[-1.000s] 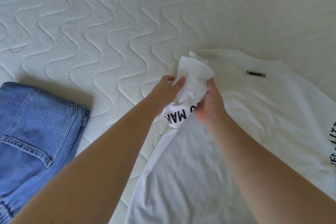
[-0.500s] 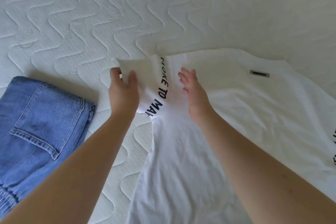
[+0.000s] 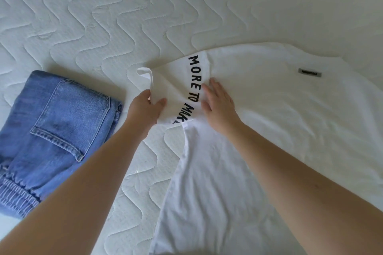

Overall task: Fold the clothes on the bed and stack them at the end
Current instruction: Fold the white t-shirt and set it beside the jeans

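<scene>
the white t-shirt (image 3: 269, 122) lies spread across the quilted mattress (image 3: 103, 16), back side up by the look of the small grey label (image 3: 309, 72) near the neck. its near sleeve (image 3: 176, 89), the one printed "more to mak…", is laid out to the side. the left hand (image 3: 145, 109) pinches the cuff edge of that sleeve between thumb and fingers, drawing it flat. the right hand (image 3: 219, 105) lies with fingers straight and spread on the cloth just beside the lettering, pressing it down, holding nothing.

to the left, well apart from the shirt, a pair of blue jeans (image 3: 56, 130) sits folded on the mattress, pocket up, so i'd say that piece is done. the shirt looks barely begun: no fold in the body yet, only the sleeve being smoothed. what's left, as i judge it, is turning the sleeves in, folding the body, then stacking it with the jeans. whether more clothes wait elsewhere on the bed, i can't see.
</scene>
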A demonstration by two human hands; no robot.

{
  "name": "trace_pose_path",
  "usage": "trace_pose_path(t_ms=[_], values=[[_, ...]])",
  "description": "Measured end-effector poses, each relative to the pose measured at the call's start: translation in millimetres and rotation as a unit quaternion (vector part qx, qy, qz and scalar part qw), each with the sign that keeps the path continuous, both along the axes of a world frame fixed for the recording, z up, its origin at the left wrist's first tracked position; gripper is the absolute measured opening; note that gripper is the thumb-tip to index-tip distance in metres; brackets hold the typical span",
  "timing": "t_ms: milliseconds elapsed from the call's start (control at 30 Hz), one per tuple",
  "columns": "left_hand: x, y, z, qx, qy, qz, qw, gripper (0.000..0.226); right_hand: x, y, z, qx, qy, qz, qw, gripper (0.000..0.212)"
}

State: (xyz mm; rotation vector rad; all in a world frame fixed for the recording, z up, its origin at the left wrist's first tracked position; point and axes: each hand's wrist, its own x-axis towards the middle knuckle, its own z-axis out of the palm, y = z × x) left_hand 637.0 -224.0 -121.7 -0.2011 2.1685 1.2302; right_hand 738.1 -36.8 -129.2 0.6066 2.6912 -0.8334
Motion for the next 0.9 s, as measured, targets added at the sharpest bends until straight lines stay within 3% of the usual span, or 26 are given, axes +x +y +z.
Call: trace_pose_path(t_ms=[100,200,267,333,467,600,700,767,833,900], values=[[16,-12,2,0.06,-0.106,0.075,0.99,0.031,16,-13,17,0.018,0.098,-0.102,0.99,0.029],[40,-22,2,0.128,-0.139,0.018,0.982,0.067,39,-36,27,-0.037,0.044,-0.123,0.991,0.018],[53,-26,1,0.161,-0.142,0.002,0.977,0.071,54,-53,28,-0.053,-0.013,-0.106,0.993,0.021],[62,-27,-2,0.135,-0.132,0.008,0.982,0.064,63,-69,28,-0.068,-0.05,-0.088,0.993,0.028],[69,-21,2,0.089,-0.097,0.083,0.988,0.012,67,-91,26,-0.026,-0.096,-0.056,0.994,0.035],[68,-14,14,0.124,-0.08,0.139,0.979,0.014,66,-99,26,0.017,-0.076,-0.068,0.995,0.018],[73,-15,15,0.055,-0.083,0.098,0.99,0.014,71,-92,24,-0.045,-0.074,-0.102,0.991,0.023],[78,-17,11,-0.04,-0.074,0.038,0.996,0.016,76,-84,22,-0.1,-0.054,-0.125,0.986,0.023],[78,-19,6,-0.127,-0.009,0.009,0.992,0.023,79,-74,20,-0.156,0.008,-0.202,0.967,0.02],[72,-17,7,-0.127,0.075,0.032,0.989,0.032,77,-60,20,-0.184,0.08,-0.281,0.938,0.019]])
